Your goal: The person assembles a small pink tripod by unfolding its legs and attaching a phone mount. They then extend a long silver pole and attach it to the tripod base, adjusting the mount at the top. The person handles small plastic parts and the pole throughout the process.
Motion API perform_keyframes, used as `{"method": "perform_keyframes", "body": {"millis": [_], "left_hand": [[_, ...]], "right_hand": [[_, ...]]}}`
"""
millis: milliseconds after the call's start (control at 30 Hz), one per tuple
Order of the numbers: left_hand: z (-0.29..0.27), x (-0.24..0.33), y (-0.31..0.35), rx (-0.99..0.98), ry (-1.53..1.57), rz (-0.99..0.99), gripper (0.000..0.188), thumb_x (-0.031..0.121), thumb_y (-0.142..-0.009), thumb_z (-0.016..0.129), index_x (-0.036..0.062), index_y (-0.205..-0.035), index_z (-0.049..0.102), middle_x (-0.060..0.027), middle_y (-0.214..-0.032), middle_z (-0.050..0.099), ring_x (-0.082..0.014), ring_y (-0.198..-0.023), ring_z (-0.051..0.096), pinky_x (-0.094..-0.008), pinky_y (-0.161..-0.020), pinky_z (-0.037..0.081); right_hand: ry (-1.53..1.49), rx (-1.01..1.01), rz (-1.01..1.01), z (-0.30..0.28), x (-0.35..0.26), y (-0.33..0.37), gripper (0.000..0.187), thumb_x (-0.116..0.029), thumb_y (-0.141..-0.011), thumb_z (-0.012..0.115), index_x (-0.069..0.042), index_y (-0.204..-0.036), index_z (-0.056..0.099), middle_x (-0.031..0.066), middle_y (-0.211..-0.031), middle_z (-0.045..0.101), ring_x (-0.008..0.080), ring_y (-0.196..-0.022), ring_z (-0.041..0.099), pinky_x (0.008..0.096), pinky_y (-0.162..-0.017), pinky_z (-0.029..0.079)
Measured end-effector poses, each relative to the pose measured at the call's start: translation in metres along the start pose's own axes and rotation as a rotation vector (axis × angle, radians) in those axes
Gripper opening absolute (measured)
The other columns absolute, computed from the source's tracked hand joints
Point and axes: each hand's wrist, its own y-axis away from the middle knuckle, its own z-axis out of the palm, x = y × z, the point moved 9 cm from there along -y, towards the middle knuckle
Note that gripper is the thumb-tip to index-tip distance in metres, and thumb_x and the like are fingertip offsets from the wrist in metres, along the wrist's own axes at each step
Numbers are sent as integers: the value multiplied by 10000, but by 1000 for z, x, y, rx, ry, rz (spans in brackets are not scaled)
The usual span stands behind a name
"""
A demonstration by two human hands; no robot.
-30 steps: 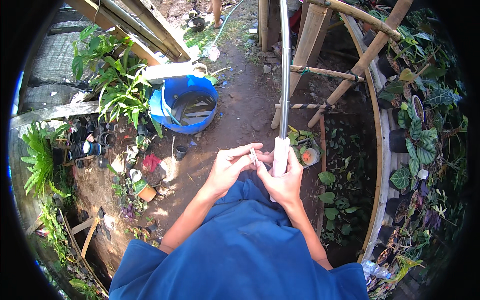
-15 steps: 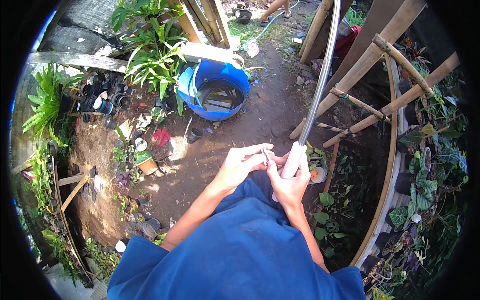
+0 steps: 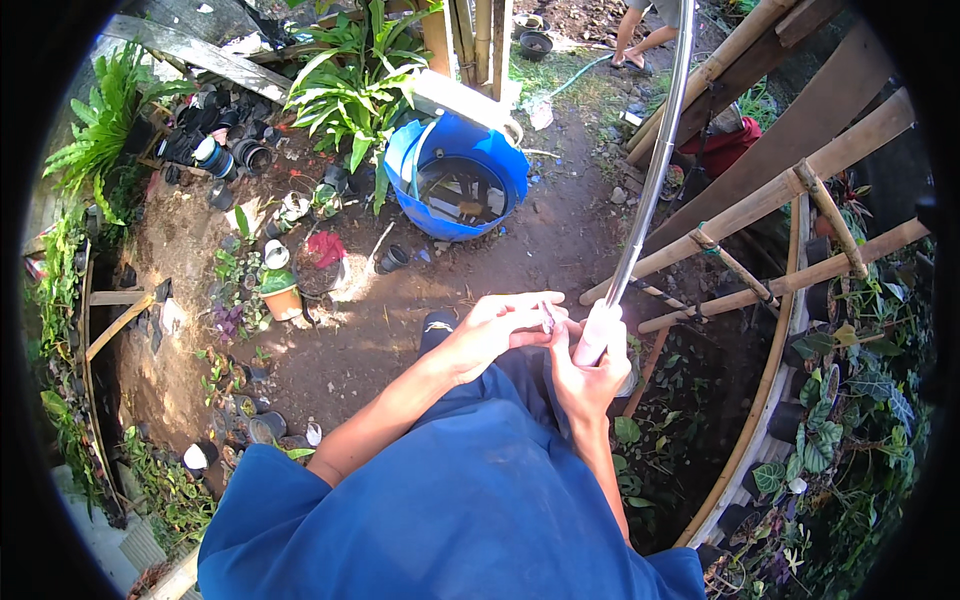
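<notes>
In my right hand (image 3: pixel 586 384) is the pale handle (image 3: pixel 597 335) of a long shiny metal pole (image 3: pixel 650 195), which slants up and away past the top edge. The fingers wrap around this handle, and the thumb points toward my other hand. Close beside it, my left hand (image 3: pixel 480 338) pinches a small greyish piece (image 3: pixel 547 318) between thumb and fingertips; it is too small to name. The fingertips of both hands nearly meet, and I cannot tell whether the right thumb touches the piece.
A blue tub (image 3: pixel 458 228) of dark water stands ahead on the dirt path. Bamboo poles (image 3: pixel 740 225) form a frame at right, beside leafy potted plants (image 3: pixel 830 430). Black pots (image 3: pixel 215 160) and an orange pot (image 3: pixel 284 302) lie left. A person's legs (image 3: pixel 640 38) show far ahead.
The view has shifted, and a dark shoe of mine now shows below the left wrist. Both hands stay close together, with the pole still in the right one. More of the distant person's legs shows.
</notes>
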Motion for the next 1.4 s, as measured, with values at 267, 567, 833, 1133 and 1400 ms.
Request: {"method": "perform_keyframes", "body": {"millis": [267,567,833,1133,1400], "left_hand": [[-10,4,8,10,153,110,366,156,-1040,555,-54,-1339,588,-144,-1333,631,-219,-1231,622,-403,-1100,480],[-26,12,1,102,140,70,414,162,-1022,583,-62,-1370,563,-131,-1288,658,-210,-1170,651,-394,-1074,504],[-18,28,-22,-17,57,108,434,171,-989,647,-49,-1357,581,-106,-1170,697,-187,-1104,674,-351,-1037,518],[-13,20,-45,-80,-49,23,480,144,-988,667,-54,-1407,543,-146,-1253,683,-199,-1132,668,-345,-1033,533],[-3,22,-50,-70,-118,39,442,134,-990,669,-34,-1388,575,-130,-1239,691,-172,-1093,671,-326,-1009,545]], "right_hand": [[132,-18,-192,17,-12,-2,260,-70,-839,813,-13,-997,615,68,-740,712,94,-576,642,255,-548,514],[206,-124,-414,32,-20,-14,332,-55,-765,856,-38,-1029,655,96,-847,725,205,-661,723,294,-609,559],[220,-25,-489,30,-14,-19,304,-52,-770,854,-20,-994,652,101,-811,718,196,-643,705,293,-613,551],[156,106,-376,14,0,-21,270,-16,-812,820,-12,-1004,631,117,-790,722,192,-662,713,296,-634,561],[103,183,-300,3,4,-25,239,-16,-843,803,-1,-1001,624,109,-795,723,119,-671,688,264,-625,546]]}}
